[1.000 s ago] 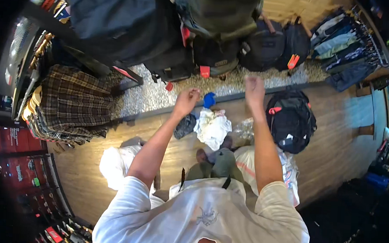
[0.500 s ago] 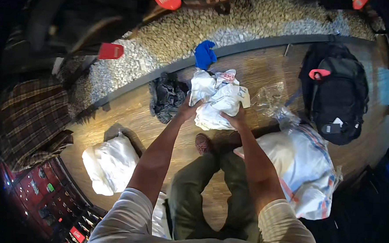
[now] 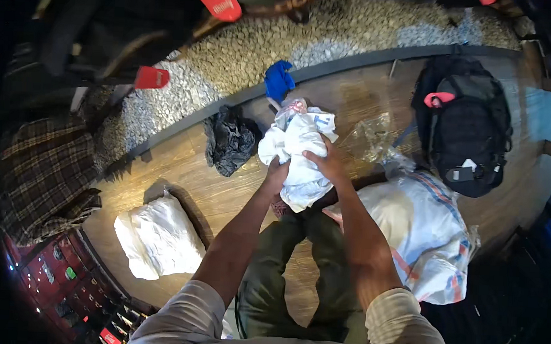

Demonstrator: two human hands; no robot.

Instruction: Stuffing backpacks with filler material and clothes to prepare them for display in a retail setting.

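Between my feet and the blue cloth, both hands hold a crumpled white plastic bag (image 3: 298,154) bunched into a soft bundle. My left hand (image 3: 276,174) grips its near left side, thumb on top. My right hand (image 3: 328,165) clasps the right side, with the thumb lying across the white folds. What the bag contains, if anything, is hidden. Just left of it a crumpled black plastic bag (image 3: 228,141) lies on the floor. Beyond the bundle lies a blue cloth item (image 3: 279,80).
A stuffed white sack (image 3: 419,232) with red and blue stripes sits to the right, clear plastic wrap (image 3: 371,138) beyond it. A black backpack (image 3: 468,129) lies farther right. At left rests a white wrapped bundle (image 3: 159,235). A grey edge (image 3: 229,100) borders the pebbles (image 3: 251,49).
Both hands have drawn the white bag nearer to me, and it has become narrower and more gathered. Its near end now covers part of my shoes.
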